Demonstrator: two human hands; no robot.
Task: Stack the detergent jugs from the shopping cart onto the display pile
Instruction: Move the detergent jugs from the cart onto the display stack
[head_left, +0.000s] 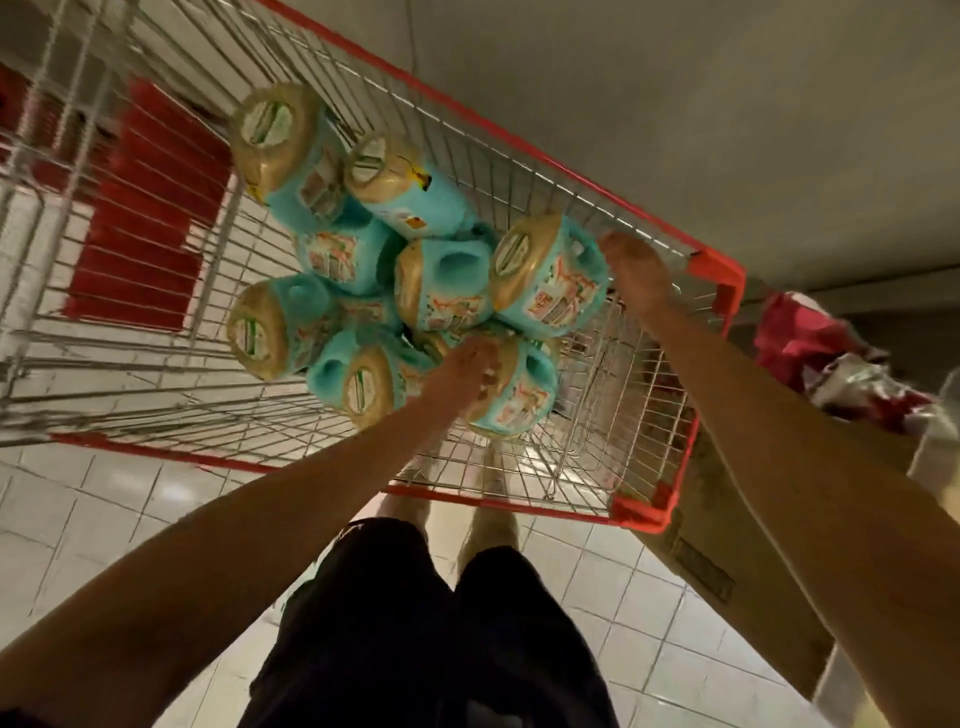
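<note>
1. A silver wire shopping cart with red plastic rim and corners fills the upper half of the view, standing on a pale tiled floor.
2. Turquoise plastic detergent jugs with tan caps and printed labels lie tumbled on their sides inside the basket, several touching and overlapping.
3. The left hand reaches into the cart from 7 o'clock and rests on the nearest turquoise jug, fingers laid over its cap end; blur hides whether they are closed around it.
4. The right hand comes in from 4 o'clock, fingers bent over the cart's wire edge near the red corner, beside another jug.
5. At 3 o'clock, outside the cart, sits a brown cardboard box with crumpled red-and-white packaging above it.
6. Black shorts show at 6 o'clock.
</note>
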